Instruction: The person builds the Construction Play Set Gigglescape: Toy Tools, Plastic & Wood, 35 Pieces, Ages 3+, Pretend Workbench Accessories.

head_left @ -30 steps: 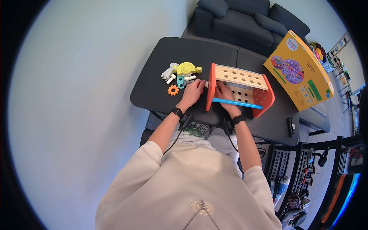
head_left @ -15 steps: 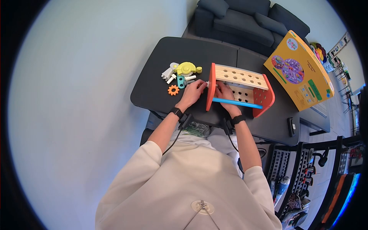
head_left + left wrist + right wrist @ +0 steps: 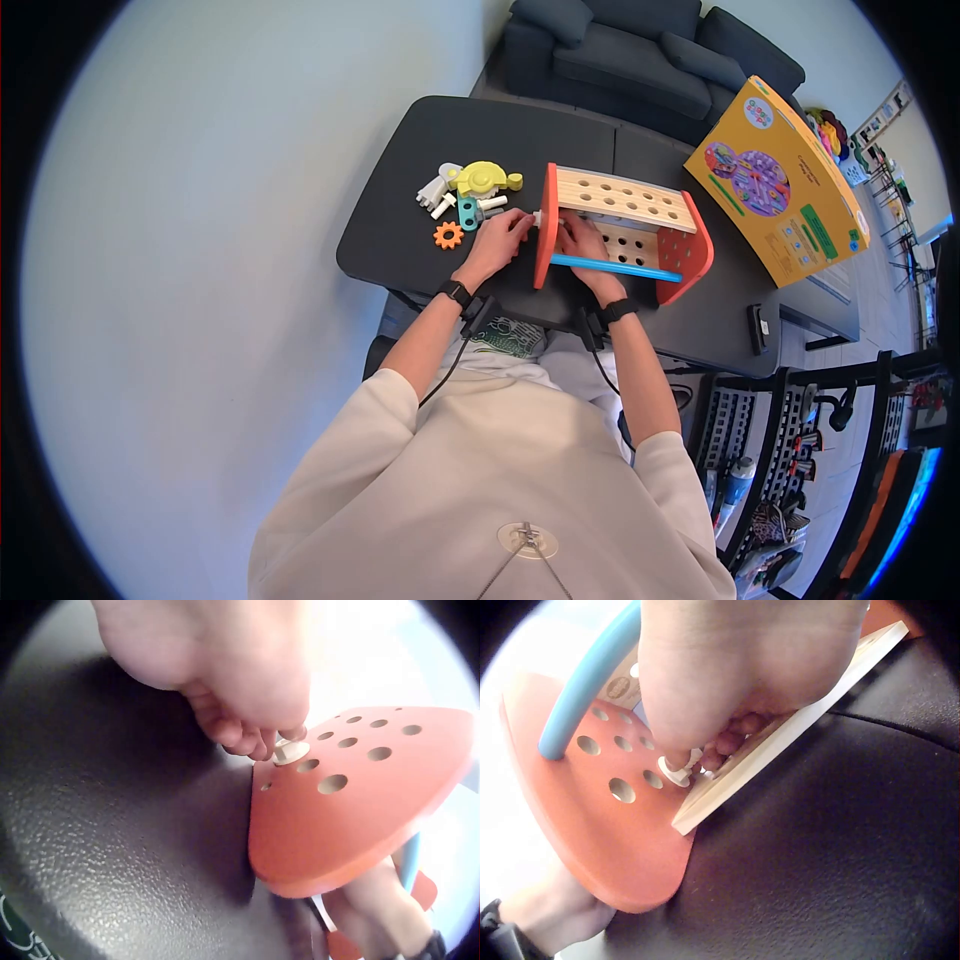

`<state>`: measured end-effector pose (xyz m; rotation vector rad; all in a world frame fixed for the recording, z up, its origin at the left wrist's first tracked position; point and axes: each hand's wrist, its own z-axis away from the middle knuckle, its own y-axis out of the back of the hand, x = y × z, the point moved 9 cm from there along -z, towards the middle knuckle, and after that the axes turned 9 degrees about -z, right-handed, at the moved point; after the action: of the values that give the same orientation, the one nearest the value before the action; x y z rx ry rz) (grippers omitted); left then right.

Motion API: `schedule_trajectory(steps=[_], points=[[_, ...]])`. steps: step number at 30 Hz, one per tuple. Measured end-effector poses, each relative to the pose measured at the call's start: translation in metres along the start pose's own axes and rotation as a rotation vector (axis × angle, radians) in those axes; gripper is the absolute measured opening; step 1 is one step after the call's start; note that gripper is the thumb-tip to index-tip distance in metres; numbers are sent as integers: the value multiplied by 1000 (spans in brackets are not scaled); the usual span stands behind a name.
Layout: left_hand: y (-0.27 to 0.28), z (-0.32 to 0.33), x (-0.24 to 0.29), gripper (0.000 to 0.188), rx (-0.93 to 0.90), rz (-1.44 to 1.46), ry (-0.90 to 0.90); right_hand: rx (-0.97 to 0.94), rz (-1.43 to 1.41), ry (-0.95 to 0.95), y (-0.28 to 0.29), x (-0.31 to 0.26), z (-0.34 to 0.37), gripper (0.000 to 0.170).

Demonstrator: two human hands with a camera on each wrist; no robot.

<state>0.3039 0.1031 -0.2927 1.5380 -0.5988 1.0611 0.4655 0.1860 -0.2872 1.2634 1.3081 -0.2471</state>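
A toy workbench with red side panels (image 3: 547, 245), pale wooden boards (image 3: 625, 203) and a blue rod (image 3: 615, 267) stands on the black table. My left hand (image 3: 497, 244) is at the outer face of the near-left panel, its fingertips pinching a cream plastic piece (image 3: 291, 752) in one of the panel's holes. Inside the frame, behind the blue rod, my right hand (image 3: 588, 248) pinches another cream piece (image 3: 676, 772) against the same panel's inner face. The right fingers partly hide that piece; its curled fingers lie close over the wooden board.
Left of the workbench lie an orange gear (image 3: 448, 235), a teal holed strip (image 3: 467, 213), a yellow toy saw (image 3: 482, 178) and pale grey and white pieces (image 3: 437, 192). A large yellow box (image 3: 780, 190) stands at the right, with a small black object (image 3: 758, 329) nearer me.
The left fingers shift slightly at the cream piece outside the panel. The right hand keeps its place inside the workbench, and the head view moves a little.
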Motion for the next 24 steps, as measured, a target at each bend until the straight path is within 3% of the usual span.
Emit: schedule_trajectory(steps=[24], points=[[-3, 2, 2, 36, -40, 5, -13, -28, -16, 2, 1, -7, 2, 29]])
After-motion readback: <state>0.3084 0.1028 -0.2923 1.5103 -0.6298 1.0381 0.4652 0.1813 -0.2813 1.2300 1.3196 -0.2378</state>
